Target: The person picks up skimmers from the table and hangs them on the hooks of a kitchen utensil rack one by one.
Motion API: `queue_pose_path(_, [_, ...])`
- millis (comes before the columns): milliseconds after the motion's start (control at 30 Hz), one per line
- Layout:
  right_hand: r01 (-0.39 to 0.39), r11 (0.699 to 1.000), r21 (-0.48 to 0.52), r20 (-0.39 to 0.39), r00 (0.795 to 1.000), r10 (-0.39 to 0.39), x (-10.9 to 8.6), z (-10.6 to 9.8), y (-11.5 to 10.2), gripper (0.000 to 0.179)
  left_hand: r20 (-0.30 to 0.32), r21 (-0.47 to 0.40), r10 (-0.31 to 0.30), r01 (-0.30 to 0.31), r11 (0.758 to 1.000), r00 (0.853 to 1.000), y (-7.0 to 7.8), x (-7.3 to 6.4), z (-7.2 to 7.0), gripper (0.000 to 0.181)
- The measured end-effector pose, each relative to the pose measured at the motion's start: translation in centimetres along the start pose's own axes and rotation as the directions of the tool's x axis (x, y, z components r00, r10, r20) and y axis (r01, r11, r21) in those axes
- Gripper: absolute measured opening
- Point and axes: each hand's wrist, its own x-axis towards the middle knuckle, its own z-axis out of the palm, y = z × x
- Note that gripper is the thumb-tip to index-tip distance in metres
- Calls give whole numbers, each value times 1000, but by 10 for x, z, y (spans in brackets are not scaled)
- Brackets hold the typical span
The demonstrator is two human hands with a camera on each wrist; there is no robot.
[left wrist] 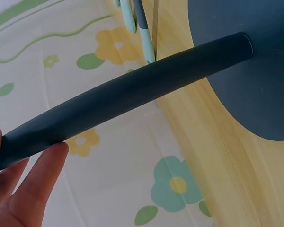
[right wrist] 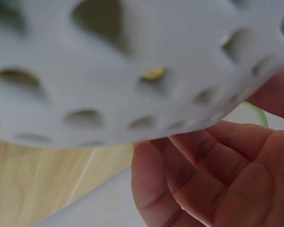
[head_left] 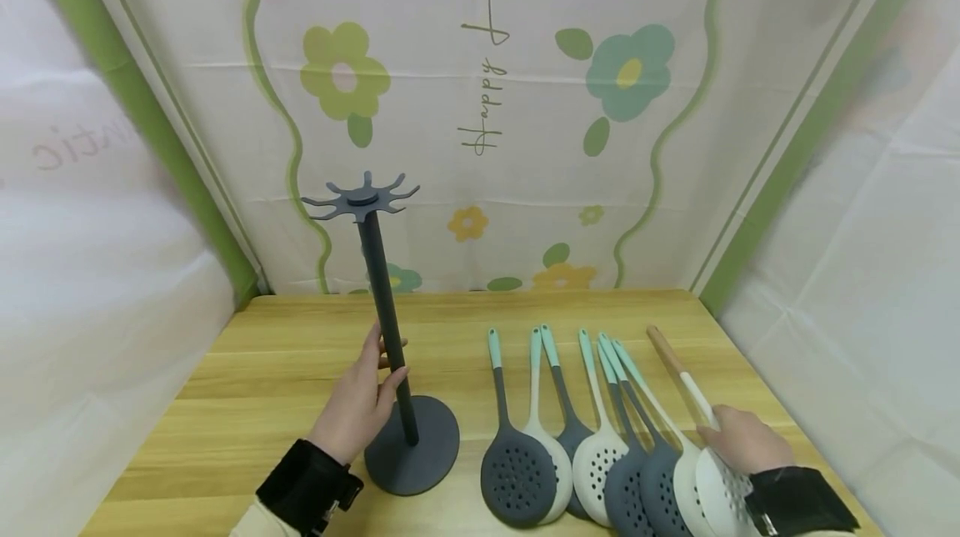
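Observation:
A dark grey utensil stand (head_left: 384, 303) with a ring of hooks on top and a round base stands on the left side of the table. My left hand (head_left: 363, 404) grips its pole between thumb and fingers, above the base; in the left wrist view the fingers (left wrist: 42, 179) touch the pole (left wrist: 128, 92). At the far right of the row, my right hand (head_left: 750, 439) holds a white skimmer (head_left: 697, 397) with a wooden handle end, near where neck meets head. Close up, its perforated head (right wrist: 109, 90) hides part of the right hand's grip (right wrist: 203, 175).
Several grey and white skimmers with mint handle ends, among them a grey one (head_left: 517, 470) and a white one (head_left: 597, 462), lie in an overlapping row on the wooden table (head_left: 300, 353). A flowered cloth (head_left: 420, 103) hangs behind, with white cloth at both sides.

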Motion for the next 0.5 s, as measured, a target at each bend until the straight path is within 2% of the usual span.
queue_pose_path(233, [-7,1000,-25,-2,1000,7,0,-2,-2,31,17,-4,-51,51,999,999,2,0,1,52])
queue_pose_path(367, [-11,1000,-30,1,1000,11,1,-2,0,33,25,-22,-73,74,997,997,3,0,0,49])
queue_pose_path(500, [-13,1000,-27,-3,1000,13,1,-2,0,34,15,-16,-58,58,998,998,3,0,0,50])
